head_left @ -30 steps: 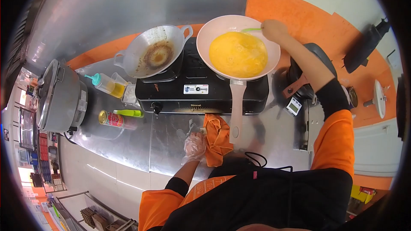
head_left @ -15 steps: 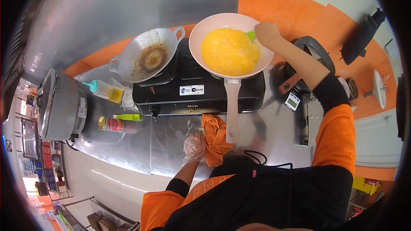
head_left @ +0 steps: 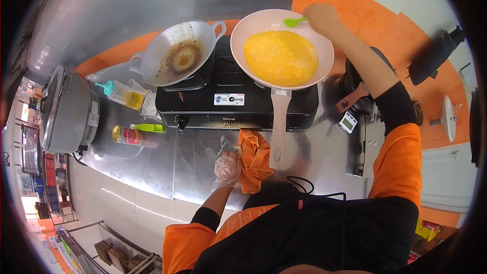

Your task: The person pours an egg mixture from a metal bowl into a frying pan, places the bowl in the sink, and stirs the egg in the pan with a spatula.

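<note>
Head view: green tool (head_left: pixel 293 22) now up over bare pan (head_left: pixel 251 25), off the yellow mix (head_left: pixel 280 59); a moment ago, right at its edge. So likely no stirring right now. Mix flat in the pan, on the stove (head_left: pixel 200 110). Right hand (head_left: pixel 323 19) at the far rim, fingers curled tight round the tool. Left hand (head_left: pixel 227 167), gloved, beside the orange cloth (head_left: pixel 254 165); grip, if any, hard to tell.

And there's the grey cooker (head_left: pixel 71 116) at nine o'clock, teal-capped bottle (head_left: pixel 122 95) close by, white timer (head_left: pixel 348 122) out at three o'clock!
</note>
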A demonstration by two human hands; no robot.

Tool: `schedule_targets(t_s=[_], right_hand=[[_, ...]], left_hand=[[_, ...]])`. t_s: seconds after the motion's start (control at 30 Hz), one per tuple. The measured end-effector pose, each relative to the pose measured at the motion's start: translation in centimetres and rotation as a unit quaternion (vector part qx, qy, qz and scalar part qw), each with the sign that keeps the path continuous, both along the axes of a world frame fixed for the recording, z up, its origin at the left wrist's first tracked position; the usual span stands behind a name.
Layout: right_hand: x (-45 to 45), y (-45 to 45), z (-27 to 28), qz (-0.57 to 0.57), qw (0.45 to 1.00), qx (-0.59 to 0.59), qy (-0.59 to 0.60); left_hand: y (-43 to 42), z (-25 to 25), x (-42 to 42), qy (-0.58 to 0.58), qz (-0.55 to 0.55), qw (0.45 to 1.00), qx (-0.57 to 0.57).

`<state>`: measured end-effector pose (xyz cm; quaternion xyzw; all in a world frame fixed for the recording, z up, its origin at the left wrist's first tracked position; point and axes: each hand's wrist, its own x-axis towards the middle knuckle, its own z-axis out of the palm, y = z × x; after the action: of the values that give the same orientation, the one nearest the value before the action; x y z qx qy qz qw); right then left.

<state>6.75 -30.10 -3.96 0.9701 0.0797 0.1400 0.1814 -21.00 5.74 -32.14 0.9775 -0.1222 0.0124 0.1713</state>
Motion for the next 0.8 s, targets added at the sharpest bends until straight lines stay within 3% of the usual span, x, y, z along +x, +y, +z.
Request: schedule_targets(t_s=[0.13, 0.23, 0.37, 0.5, 0.6, 0.8], right_hand=[[0.6, -1.8, -1.0, -0.067, 0.996, -0.049, 0.031], [2.0, -1.5, -3.1, -0.034, 0.999, 0.018, 0.018], [4.3, 1.2, -6.3, 0.075, 0.996, 0.054, -0.017], [1.8, 5.2, -4.1, 0.174, 0.982, 0.062, 0.044], [2.3, 3.9, -3.1, 0.222, 0.974, 0.04, 0.013], [3.3, 2.0, -3.1, 0.081, 0.992, 0.039, -0.089]], left_hand=[[-0.2, 0.3, -0.1, -0.029, -0.004, 0.999, -0.024], [-0.2, 0.0, -0.1, -0.023, 0.005, 1.0, -0.009], [-0.1, -0.1, 0.0, -0.027, 0.004, 1.0, -0.004], [-0.3, 0.3, -0.1, -0.032, 0.001, 0.999, -0.023], [-0.4, 0.5, -0.1, -0.035, 0.003, 0.999, -0.023], [0.0, -0.3, 0.0, -0.04, -0.009, 0.999, -0.002]])
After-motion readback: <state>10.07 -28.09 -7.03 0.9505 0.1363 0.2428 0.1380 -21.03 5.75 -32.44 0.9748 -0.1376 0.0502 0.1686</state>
